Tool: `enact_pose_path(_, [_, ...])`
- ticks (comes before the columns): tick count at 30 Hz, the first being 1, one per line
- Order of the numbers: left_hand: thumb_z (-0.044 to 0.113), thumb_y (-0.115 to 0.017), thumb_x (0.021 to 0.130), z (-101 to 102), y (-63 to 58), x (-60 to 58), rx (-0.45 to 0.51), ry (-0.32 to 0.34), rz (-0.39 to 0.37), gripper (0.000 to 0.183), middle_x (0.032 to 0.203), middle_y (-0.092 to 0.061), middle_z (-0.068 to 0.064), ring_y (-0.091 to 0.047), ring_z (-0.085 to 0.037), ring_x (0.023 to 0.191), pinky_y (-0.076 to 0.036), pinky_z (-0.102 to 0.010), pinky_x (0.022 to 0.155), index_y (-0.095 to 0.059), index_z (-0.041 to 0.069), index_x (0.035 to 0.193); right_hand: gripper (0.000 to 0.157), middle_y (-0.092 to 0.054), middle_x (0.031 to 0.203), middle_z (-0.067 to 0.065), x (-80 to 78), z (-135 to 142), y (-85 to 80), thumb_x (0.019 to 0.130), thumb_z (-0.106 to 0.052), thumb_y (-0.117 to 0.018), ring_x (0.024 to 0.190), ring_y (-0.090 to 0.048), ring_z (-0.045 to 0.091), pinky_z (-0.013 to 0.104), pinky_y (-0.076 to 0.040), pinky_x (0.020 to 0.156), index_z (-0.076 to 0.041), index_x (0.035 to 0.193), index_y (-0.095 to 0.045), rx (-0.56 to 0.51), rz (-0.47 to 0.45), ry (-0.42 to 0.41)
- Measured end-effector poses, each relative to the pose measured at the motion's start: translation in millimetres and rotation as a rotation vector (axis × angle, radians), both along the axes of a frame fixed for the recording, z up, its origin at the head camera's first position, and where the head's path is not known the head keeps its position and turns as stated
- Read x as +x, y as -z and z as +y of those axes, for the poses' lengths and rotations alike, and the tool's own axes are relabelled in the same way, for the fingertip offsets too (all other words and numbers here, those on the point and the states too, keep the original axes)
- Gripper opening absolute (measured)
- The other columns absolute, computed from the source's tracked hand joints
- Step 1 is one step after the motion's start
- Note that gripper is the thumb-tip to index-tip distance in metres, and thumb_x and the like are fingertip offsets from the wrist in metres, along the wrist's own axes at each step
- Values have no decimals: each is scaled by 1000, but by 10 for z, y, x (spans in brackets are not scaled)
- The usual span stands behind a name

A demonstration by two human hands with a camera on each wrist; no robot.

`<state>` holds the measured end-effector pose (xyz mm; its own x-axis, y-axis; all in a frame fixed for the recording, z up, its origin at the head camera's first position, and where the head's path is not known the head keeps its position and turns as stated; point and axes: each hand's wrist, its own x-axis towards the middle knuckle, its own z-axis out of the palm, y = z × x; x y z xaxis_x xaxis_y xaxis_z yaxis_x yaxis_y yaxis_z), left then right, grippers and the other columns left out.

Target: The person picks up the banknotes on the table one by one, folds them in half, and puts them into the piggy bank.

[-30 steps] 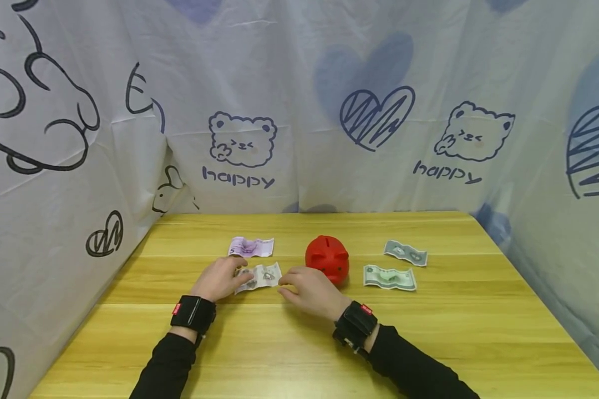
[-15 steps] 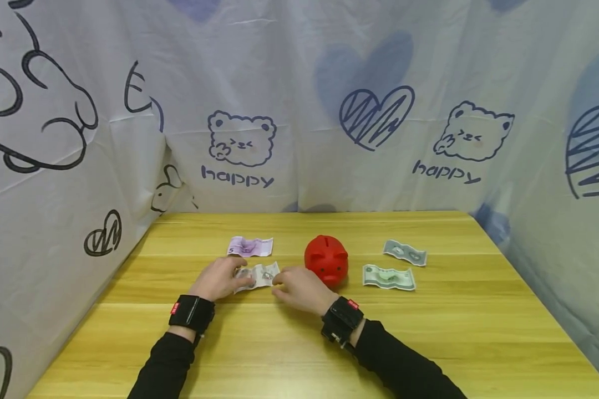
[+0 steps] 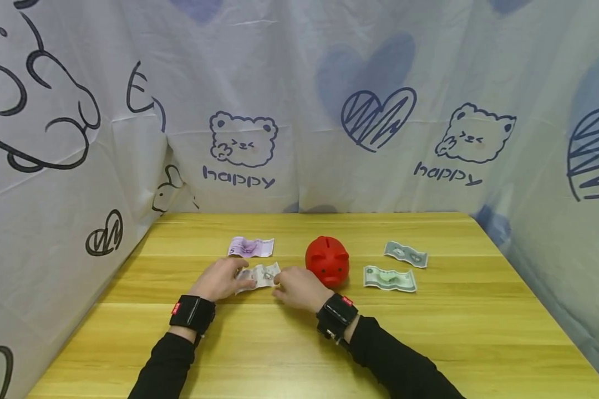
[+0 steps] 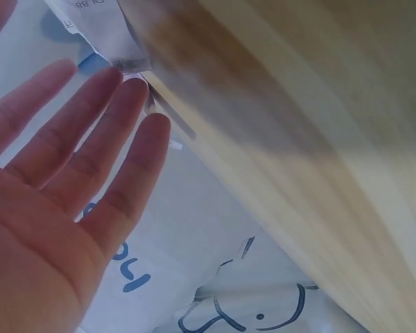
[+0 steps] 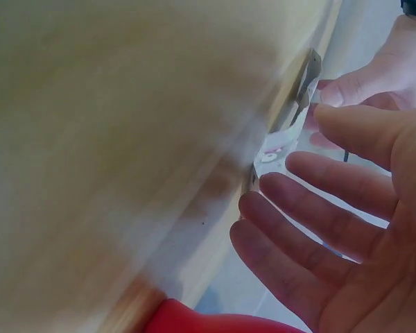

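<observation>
The pale banknote [image 3: 263,275] lies between the left hand [image 3: 219,279] and the right hand [image 3: 301,288] — fingers loosely extended, neither gripping it; contact I cannot tell.

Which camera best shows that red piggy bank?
The head camera: it shows the piggy bank nearly whole, with its slot and ears. The right wrist camera catches only a red part at the picture's bottom edge; the left wrist camera doesn't show it.

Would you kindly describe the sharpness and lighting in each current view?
Head view: red piggy bank fairly crisp, pale sheen on near tabletop; left wrist: tabletop blurred, left hand clearer; right wrist: soft shadows on blurred tabletop, left hand brightly lit.
</observation>
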<state>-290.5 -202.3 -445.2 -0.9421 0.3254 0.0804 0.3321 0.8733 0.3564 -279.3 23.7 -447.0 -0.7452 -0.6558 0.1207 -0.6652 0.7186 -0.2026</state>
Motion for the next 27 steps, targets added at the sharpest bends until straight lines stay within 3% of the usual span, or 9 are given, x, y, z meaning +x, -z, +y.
enact_pose_path(7, [38,-85,74,14,21,12,-10,-1,-37,62,121,-67,-11,-63,-25,106,-51,-46,91,-65,7,124,13,-63,80,-5,3,-38,3,90,-26,-70,69,-54,8,21,-41,59,-14,93,-74,-24,35,-8])
enact_pose_path(13, [35,-86,73,14,41,1,-21,8,-49,59,115,-68,-8,-61,-21,99,-51,-43,87,-65,7,121,16,-62,90,0,-20,-67,17,90,-26,-70,79,-56,12,23,-44,62,-12,97,-75,-23,57,11])
enact_pose_path(22, [33,-87,72,16,67,-8,-36,22,-47,66,123,-66,-15,-61,-31,114,-49,-49,97,-63,4,126,20,-51,70,-3,-63,-97,48,90,-25,-68,65,-49,10,24,-39,55,-12,76,-63,-8,13,87])
enact_pose_path(27, [32,-86,73,22,73,-16,-39,24,-49,67,125,-65,-16,-60,-33,118,-47,-49,99,-62,3,128,16,-47,65,-4,-79,-103,20,92,-23,-66,60,-48,10,23,-38,51,-10,83,-62,-24,-32,118])
